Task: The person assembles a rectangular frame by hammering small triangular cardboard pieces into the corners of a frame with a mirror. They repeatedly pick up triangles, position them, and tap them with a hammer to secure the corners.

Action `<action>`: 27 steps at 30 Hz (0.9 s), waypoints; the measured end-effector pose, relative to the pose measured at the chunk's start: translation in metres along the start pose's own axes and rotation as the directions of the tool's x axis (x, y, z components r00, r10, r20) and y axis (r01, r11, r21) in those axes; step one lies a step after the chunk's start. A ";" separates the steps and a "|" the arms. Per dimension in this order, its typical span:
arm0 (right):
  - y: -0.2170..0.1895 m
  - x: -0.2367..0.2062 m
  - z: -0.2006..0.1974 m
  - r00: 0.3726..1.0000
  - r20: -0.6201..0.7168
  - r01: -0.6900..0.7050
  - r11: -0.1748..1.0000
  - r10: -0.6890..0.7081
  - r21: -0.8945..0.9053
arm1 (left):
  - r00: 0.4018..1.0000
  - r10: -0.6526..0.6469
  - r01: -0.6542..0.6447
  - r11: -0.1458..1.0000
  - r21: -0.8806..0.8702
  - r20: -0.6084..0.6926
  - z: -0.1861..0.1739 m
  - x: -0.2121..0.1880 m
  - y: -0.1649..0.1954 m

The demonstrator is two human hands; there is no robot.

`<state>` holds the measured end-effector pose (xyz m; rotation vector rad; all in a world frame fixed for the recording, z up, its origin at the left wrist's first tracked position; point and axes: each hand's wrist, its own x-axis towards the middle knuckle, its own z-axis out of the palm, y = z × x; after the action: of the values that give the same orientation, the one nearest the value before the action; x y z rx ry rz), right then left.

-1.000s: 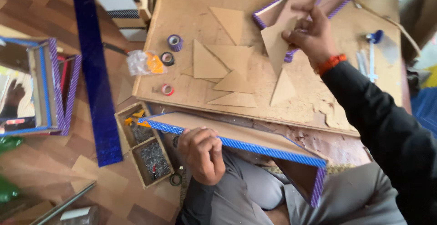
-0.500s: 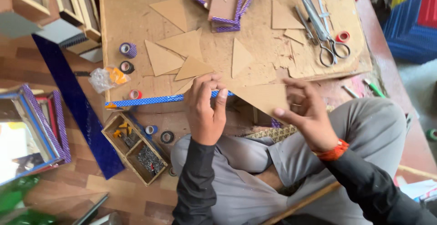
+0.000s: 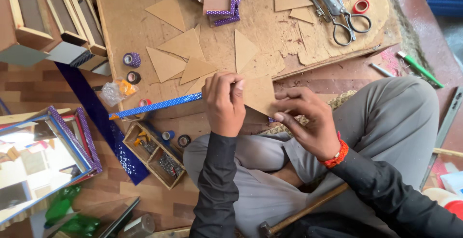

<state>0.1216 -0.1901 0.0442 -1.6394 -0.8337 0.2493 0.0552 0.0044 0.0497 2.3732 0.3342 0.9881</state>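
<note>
Gripping one brown cardboard triangle (image 3: 258,96), left hand (image 3: 224,105) and right hand (image 3: 311,122) pinch its edges.

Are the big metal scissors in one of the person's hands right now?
No, the metal scissors lie on the brown work board, while both hands hold a cardboard piece.

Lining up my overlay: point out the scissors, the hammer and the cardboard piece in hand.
scissors (image 3: 348,20), head view, on the handle loops.
hammer (image 3: 308,210), head view, mid wooden handle.
cardboard piece (image 3: 258,96), head view, bare face between both hands.
</note>
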 end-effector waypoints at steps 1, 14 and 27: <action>-0.002 0.001 -0.001 1.000 0.005 0.027 0.998 -0.027 -0.049 | 1.000 -0.004 0.004 1.000 0.004 -0.004 0.000 -0.001 0.000; -0.019 0.003 -0.010 0.976 0.116 0.207 0.943 -0.182 -0.261 | 0.999 -0.007 0.012 0.995 -0.103 0.049 -0.013 0.001 0.007; -0.036 0.007 -0.010 0.961 0.125 0.275 0.849 -0.245 -0.452 | 0.995 -0.033 0.032 0.999 0.009 0.096 -0.006 0.001 0.037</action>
<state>0.1186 -0.1921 0.0818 -1.9412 -1.2230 -0.1052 0.0526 -0.0230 0.0749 2.4052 0.3392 0.8553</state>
